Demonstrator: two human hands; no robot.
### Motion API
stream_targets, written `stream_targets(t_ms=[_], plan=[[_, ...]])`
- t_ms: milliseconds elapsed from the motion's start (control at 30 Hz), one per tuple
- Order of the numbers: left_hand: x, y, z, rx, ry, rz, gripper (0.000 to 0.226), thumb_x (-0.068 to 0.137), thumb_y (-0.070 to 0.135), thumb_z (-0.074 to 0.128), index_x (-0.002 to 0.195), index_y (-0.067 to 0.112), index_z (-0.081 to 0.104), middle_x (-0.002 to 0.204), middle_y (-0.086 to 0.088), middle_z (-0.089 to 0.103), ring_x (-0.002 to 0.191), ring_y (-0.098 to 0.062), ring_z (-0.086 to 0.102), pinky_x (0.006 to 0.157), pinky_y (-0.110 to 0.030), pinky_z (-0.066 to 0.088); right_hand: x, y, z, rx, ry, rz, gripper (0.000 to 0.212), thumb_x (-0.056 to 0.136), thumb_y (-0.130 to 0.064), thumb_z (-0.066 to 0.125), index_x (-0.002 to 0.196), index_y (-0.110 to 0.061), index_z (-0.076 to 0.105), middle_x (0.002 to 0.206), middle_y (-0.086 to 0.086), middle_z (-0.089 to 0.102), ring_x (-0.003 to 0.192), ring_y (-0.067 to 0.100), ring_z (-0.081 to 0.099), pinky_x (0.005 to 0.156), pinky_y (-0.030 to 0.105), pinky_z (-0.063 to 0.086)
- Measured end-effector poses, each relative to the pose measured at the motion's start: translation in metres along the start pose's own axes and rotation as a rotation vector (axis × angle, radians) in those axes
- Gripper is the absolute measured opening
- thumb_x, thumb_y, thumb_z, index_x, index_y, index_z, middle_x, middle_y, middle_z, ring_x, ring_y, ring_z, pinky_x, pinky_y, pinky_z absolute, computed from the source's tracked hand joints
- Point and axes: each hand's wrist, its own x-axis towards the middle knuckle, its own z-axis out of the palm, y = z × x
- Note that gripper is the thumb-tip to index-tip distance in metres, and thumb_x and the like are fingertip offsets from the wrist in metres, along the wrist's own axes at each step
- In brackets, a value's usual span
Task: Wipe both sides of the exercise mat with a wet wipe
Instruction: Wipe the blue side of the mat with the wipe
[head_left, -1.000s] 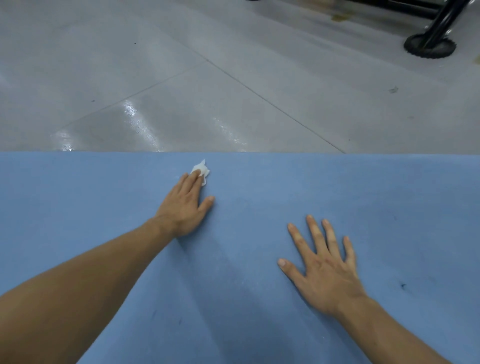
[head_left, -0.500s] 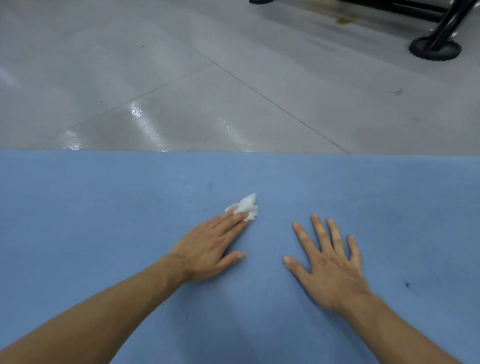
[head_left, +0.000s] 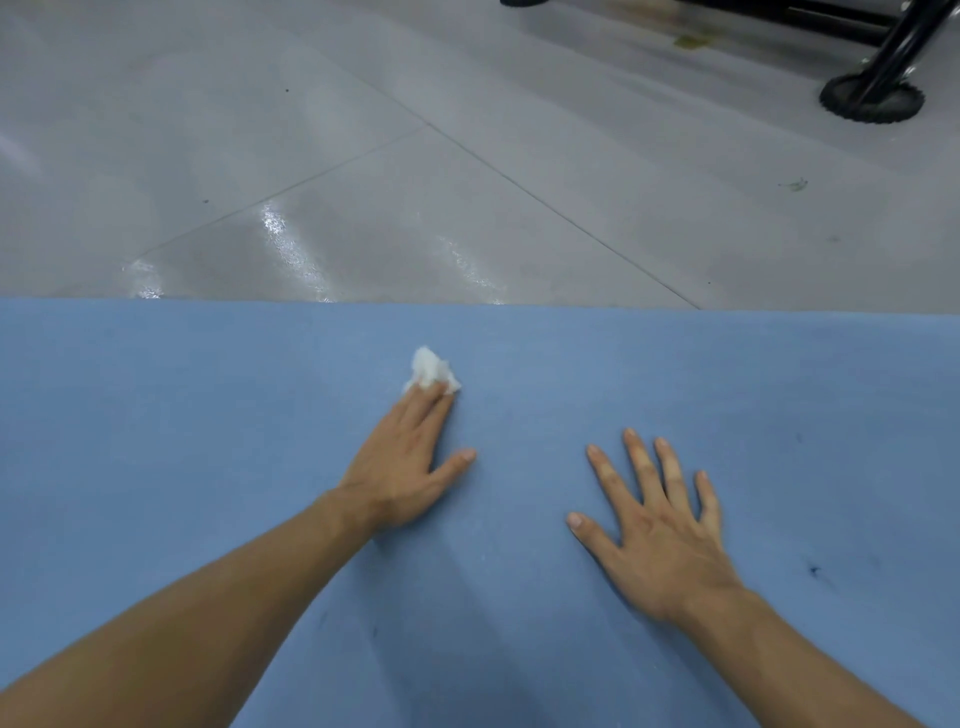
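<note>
The blue mat (head_left: 779, 415) lay flat across the grey floor (head_left: 363, 156). The left hand (head_left: 410, 462) rested on it with fingers straight, their tips pressing a crumpled white wipe (head_left: 430, 375) against the mat a little short of its far edge. The right hand (head_left: 660, 530) lay beside it, palm down, fingers spread and relaxed, grasping nothing. A black stand (head_left: 872, 96) stood well beyond, on the floor.
</note>
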Motion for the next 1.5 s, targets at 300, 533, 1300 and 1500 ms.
stream_targets(t_ms=[300, 533, 1300, 1500], plan=[[-0.061, 0.044, 0.021, 0.109, -0.047, 0.316, 0.071, 0.107, 0.064, 0.028, 0.159, 0.016, 0.038, 0.166, 0.001, 0.033, 0.157, -0.020, 0.023, 0.126, -0.029, 0.015, 0.001, -0.001, -0.003, 0.027, -0.021, -0.002, 0.086, 0.072, -0.088, -0.010, 0.150, -0.058, -0.028, 0.162, -0.017, -0.040, 0.151, 0.016, -0.038, 0.124, 0.053, -0.016], [-0.045, -0.048, -0.021, 0.142, 0.126, -0.256, 0.086, 0.098, 0.071, 0.019, 0.159, 0.013, 0.036, 0.166, -0.004, 0.034, 0.149, -0.022, 0.033, 0.125, -0.028, 0.014, -0.001, -0.002, -0.010, -0.015, -0.075, -0.015, 0.076, 0.096, -0.080, 0.014, 0.156, -0.052, -0.024, 0.165, -0.012, -0.037, 0.153, 0.019, -0.035, 0.126, 0.053, -0.014], [-0.124, 0.052, 0.032, 0.188, -0.039, 0.268, 0.074, 0.107, 0.064, 0.022, 0.156, 0.013, 0.042, 0.161, -0.007, 0.041, 0.147, -0.027, 0.043, 0.124, -0.033, 0.016, -0.104, 0.068, 0.021, -0.238, 0.147, -0.276, 0.073, 0.090, -0.066, 0.042, 0.149, -0.026, 0.056, 0.159, 0.001, 0.048, 0.144, 0.022, 0.045, 0.111, 0.036, 0.039], [-0.133, 0.026, 0.020, 0.107, -0.007, -0.099, 0.101, 0.094, 0.080, 0.002, 0.160, 0.010, 0.033, 0.168, -0.010, 0.028, 0.154, -0.031, 0.028, 0.125, -0.031, 0.008, -0.117, 0.056, 0.027, -0.130, 0.086, -0.206, 0.076, 0.096, -0.065, 0.031, 0.160, -0.026, 0.038, 0.170, 0.000, 0.028, 0.156, 0.025, 0.029, 0.121, 0.043, 0.031]])
